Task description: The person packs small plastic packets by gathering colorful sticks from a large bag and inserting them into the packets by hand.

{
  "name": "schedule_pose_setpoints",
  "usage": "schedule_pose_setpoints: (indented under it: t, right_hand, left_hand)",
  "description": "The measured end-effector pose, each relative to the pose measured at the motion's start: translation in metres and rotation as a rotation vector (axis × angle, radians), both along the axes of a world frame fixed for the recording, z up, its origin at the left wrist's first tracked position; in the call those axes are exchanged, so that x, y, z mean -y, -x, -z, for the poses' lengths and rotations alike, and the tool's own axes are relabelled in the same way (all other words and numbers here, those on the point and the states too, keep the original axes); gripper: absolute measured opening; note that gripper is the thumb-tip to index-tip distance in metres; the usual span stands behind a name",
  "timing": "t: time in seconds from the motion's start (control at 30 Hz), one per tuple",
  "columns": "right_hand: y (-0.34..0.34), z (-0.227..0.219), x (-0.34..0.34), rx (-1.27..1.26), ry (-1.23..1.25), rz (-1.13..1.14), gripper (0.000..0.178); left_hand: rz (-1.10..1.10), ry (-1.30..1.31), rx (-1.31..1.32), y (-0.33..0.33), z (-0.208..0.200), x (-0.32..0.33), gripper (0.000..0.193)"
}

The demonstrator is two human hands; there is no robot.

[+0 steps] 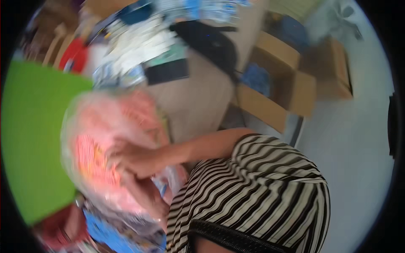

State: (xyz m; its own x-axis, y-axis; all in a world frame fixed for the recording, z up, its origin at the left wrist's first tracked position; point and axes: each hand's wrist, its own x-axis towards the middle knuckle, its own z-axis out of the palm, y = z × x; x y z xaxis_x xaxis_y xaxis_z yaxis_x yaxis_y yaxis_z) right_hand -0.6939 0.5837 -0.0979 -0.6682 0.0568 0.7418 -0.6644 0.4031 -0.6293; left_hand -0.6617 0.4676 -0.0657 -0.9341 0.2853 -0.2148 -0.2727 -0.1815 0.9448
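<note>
A large clear plastic bag (95, 111) full of pink and orange-patterned things, soft-looking like folded cloth, fills the left middle of the view. My right hand (137, 159) lies across its front with fingers curled onto the plastic. Below it, my left hand (141, 192) rests along the same bag, its fingertips meeting the right hand. Motion blurs both hands, and the left fingers are partly covered. What exactly the pink contents are cannot be made out.
Behind the bag, a table (190, 101) carries white packets (143, 42), a dark flat box (168, 71) and a black bag (209, 42). An open cardboard box (291, 90) with blue contents stands at right. A green surface (38, 139) lies left; blue packaging (109, 232) sits below.
</note>
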Motion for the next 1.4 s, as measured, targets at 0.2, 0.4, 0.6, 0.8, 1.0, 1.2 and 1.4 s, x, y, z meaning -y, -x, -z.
schedule_pose_setpoints:
  t: [0.2, 0.4, 0.6, 0.8, 1.0, 1.2, 1.4]
  right_hand:
    - [-0.011, 0.005, 0.009, -0.048, 0.054, 0.137, 0.015]
    - [-0.026, -0.007, 0.006, -0.053, -0.059, 0.189, 0.015]
    - [0.010, -0.004, 0.020, 0.210, 0.775, -0.188, 0.011]
    - [-0.033, -0.063, -0.061, 0.663, 0.411, 0.311, 0.015]
    - [-0.025, -0.047, -0.035, 0.704, 0.519, -0.069, 0.013]
    - [-0.019, -0.027, -0.002, 0.601, 0.209, -0.202, 0.021]
    - [-0.017, -0.028, 0.010, 0.840, -0.256, -0.119, 0.031]
  left_hand:
    - [0.127, 0.077, -0.218, 0.001, 0.005, -0.002, 0.049]
    - [0.156, -0.021, -0.259, -0.005, -0.002, 0.012, 0.057]
    - [-0.077, 0.187, -0.211, -0.022, -0.030, 0.026, 0.042]
    - [-0.240, 0.676, -0.351, -0.025, -0.008, 0.095, 0.012]
    - [-0.358, 1.210, -0.488, -0.051, 0.016, 0.106, 0.035]
    - [-0.278, 1.064, -0.350, -0.040, 0.039, 0.089, 0.047]
    - [-0.220, 1.105, -0.302, -0.041, 0.036, 0.094, 0.030]
